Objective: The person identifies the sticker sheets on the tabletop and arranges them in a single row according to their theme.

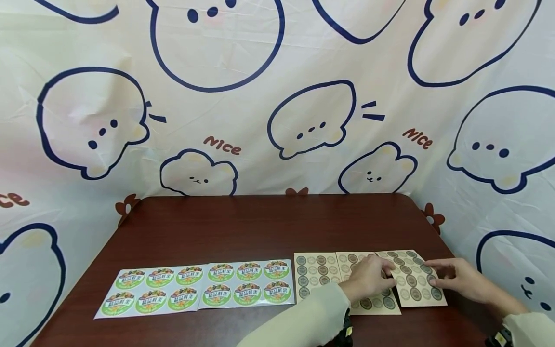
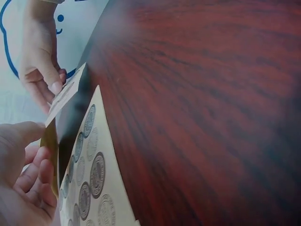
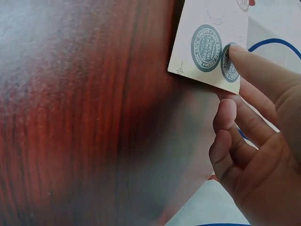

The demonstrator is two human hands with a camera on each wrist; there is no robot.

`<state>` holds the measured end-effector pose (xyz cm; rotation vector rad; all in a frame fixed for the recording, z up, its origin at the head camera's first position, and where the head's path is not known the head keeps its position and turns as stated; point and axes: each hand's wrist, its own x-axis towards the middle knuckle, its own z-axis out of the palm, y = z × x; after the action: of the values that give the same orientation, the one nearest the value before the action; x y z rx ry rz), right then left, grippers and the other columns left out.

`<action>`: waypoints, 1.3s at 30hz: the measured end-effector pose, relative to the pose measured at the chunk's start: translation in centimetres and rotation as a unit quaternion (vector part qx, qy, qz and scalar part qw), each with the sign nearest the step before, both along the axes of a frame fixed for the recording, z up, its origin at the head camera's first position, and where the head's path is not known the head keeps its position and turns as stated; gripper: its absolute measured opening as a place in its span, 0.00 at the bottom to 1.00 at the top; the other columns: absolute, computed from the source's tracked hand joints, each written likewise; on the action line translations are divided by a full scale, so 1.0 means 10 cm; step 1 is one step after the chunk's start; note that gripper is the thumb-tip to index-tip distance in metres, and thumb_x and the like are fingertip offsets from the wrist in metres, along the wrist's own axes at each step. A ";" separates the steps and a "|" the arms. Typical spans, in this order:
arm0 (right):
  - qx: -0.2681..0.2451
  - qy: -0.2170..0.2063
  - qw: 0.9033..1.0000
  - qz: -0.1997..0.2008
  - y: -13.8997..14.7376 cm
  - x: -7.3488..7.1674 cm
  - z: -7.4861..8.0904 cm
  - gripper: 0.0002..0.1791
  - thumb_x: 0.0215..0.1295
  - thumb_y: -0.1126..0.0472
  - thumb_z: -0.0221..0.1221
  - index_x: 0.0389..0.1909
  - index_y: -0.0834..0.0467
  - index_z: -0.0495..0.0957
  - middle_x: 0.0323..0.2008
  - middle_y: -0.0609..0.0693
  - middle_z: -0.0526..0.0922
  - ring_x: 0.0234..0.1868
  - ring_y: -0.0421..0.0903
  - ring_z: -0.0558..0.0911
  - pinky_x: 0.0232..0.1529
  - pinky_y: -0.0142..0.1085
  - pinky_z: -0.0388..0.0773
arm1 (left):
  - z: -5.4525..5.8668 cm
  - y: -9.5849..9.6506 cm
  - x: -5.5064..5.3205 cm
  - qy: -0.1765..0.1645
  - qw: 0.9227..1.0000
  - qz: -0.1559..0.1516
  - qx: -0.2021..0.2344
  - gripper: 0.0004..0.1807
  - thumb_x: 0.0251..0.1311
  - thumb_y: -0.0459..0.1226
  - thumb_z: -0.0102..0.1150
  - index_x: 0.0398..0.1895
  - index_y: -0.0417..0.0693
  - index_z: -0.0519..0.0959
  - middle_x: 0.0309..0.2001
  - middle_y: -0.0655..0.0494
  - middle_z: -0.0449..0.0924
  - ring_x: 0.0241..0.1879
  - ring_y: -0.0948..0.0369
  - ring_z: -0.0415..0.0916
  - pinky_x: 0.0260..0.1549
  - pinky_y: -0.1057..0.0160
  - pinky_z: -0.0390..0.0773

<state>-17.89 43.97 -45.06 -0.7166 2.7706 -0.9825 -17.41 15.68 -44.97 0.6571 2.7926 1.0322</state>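
Both hands hold a beige sheet of round seal stickers [image 1: 411, 279] at the right end of the row. My left hand [image 1: 368, 275] pinches its left edge between thumb and fingers, above a neighbouring beige sticker sheet [image 1: 366, 304]. At the opposite edge, my right hand [image 1: 461, 278] has its thumb on the printed face and fingers beneath. The left wrist view shows the held sheet [image 2: 69, 96] raised and tilted beside the lower sheet [image 2: 96, 174]. "Special Selected" is printed on a dark seal [image 3: 206, 48] in the right wrist view.
Another beige sticker sheet [image 1: 318, 262] lies left of these. Further left are two white sheets of green round labels [image 1: 149, 289], [image 1: 247, 284] on the dark wooden table [image 1: 277, 221]. A cartoon-printed cloth [image 1: 251, 115] hangs behind and around the table.
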 end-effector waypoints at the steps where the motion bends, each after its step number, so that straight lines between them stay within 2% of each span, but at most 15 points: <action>1: 0.001 -0.006 1.000 -0.002 0.00 0.00 0.00 0.25 0.62 0.67 0.67 0.54 0.80 0.75 0.38 0.40 0.88 0.29 0.29 0.78 0.27 0.31 0.75 | -0.01 0.01 0.00 0.000 1.000 0.002 -0.003 0.15 0.59 0.47 0.71 0.50 0.68 0.86 0.33 0.79 0.80 0.30 0.80 0.67 0.30 0.77 0.64; 7: 0.016 -0.039 0.999 -0.016 0.00 0.01 -0.01 0.29 0.63 0.64 0.68 0.57 0.82 0.73 0.38 0.48 0.87 0.29 0.28 0.77 0.27 0.31 0.76 | -0.06 0.06 0.02 0.019 1.000 0.008 -0.023 0.15 0.57 0.47 0.72 0.48 0.69 0.86 0.31 0.80 0.79 0.29 0.82 0.68 0.30 0.79 0.65; 15: 0.041 -0.062 0.997 -0.036 0.00 0.02 0.01 0.33 0.62 0.60 0.69 0.59 0.81 0.71 0.38 0.55 0.86 0.27 0.29 0.75 0.26 0.31 0.74 | -0.07 0.10 0.06 0.022 0.999 0.029 -0.039 0.17 0.55 0.49 0.73 0.49 0.73 0.85 0.29 0.81 0.75 0.29 0.80 0.66 0.26 0.77 0.63; 21: 0.068 -0.054 0.995 -0.046 -0.01 0.03 0.03 0.34 0.61 0.58 0.70 0.60 0.78 0.73 0.37 0.53 0.84 0.23 0.31 0.73 0.25 0.31 0.72 | -0.06 0.11 0.08 0.032 0.998 0.023 -0.052 0.21 0.55 0.50 0.73 0.53 0.73 0.84 0.31 0.82 0.76 0.29 0.80 0.67 0.26 0.77 0.64; 32: 0.105 -0.045 0.991 -0.072 -0.04 0.03 0.03 0.35 0.57 0.53 0.73 0.57 0.74 0.76 0.34 0.49 0.81 0.23 0.31 0.71 0.25 0.31 0.71 | -0.08 0.14 0.10 0.035 0.996 0.006 -0.076 0.23 0.57 0.52 0.72 0.58 0.72 0.82 0.32 0.79 0.74 0.27 0.78 0.64 0.23 0.76 0.64; 34: 0.112 -0.042 0.990 -0.075 -0.05 0.03 0.02 0.35 0.56 0.53 0.73 0.57 0.73 0.77 0.34 0.49 0.80 0.22 0.31 0.70 0.25 0.31 0.70 | -0.09 0.15 0.10 0.042 0.996 0.005 -0.080 0.20 0.56 0.52 0.72 0.54 0.71 0.84 0.31 0.79 0.73 0.26 0.77 0.64 0.23 0.76 0.64; 37: 0.125 -0.047 0.987 -0.091 -0.07 0.02 0.01 0.35 0.55 0.52 0.74 0.57 0.71 0.77 0.35 0.48 0.79 0.22 0.32 0.69 0.25 0.31 0.69 | -0.10 0.16 0.10 0.055 0.994 0.003 -0.091 0.07 0.56 0.51 0.72 0.35 0.66 0.83 0.26 0.75 0.69 0.23 0.75 0.62 0.19 0.74 0.62; 39: 0.133 -0.053 0.985 -0.100 -0.08 0.01 0.01 0.36 0.55 0.52 0.74 0.58 0.70 0.77 0.36 0.49 0.79 0.22 0.34 0.69 0.25 0.31 0.69 | -0.10 0.16 0.10 0.065 0.993 0.001 -0.099 0.15 0.56 0.50 0.72 0.22 0.61 0.74 0.21 0.72 0.65 0.20 0.72 0.59 0.16 0.72 0.59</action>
<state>-17.75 43.17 -44.95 -0.3438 2.8422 -0.6370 -16.40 17.32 -45.98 0.7182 2.9552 0.7243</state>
